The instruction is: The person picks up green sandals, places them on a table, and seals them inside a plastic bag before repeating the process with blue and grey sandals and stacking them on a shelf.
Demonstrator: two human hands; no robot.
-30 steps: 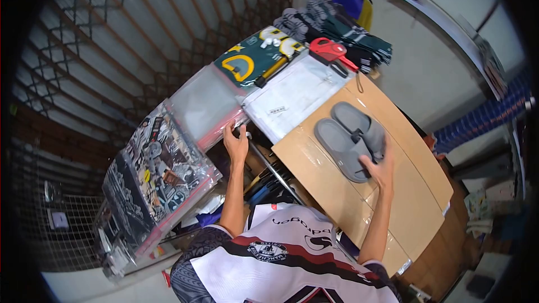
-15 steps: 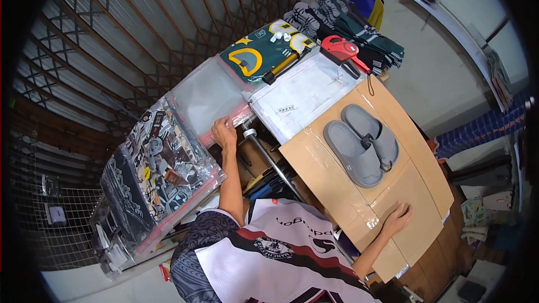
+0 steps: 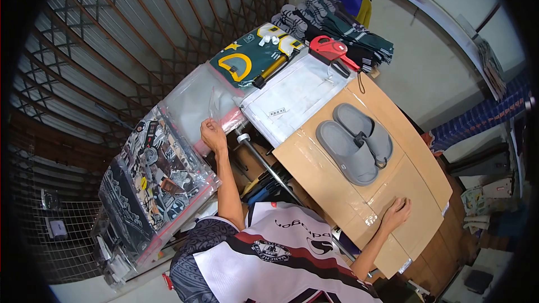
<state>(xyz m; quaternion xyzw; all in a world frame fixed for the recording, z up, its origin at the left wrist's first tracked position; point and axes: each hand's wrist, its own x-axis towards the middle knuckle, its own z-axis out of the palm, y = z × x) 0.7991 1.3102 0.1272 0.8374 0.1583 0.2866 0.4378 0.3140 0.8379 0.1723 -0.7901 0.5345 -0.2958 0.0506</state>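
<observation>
My left hand [image 3: 213, 134] pinches the pink-banded near edge of a clear plastic bag [image 3: 188, 92], and a fold of the film stands up above the fingers. My right hand [image 3: 397, 213] rests on the cardboard sheet [image 3: 314, 160], its fingers loosely bent and apart with nothing in them. Beyond it on the same cardboard lies a pair of grey slide sandals [image 3: 351, 151], side by side and joined by a small dark tie. Left of my left hand is a bagged garment with a busy print [image 3: 163, 163].
A red tagging tool [image 3: 328, 50] with a wrist cord lies at the cardboard's far end. Near it are a white plastic packet [image 3: 292, 101], a black-and-yellow cylinder [image 3: 275, 70] and a bagged green jersey [image 3: 241, 59]. A metal rail [image 3: 269, 163] spans the gap between the two sides.
My left hand has lifted slightly, raising a fold of the clear bag. My right hand stays on the cardboard. The whole view has shifted a little.
</observation>
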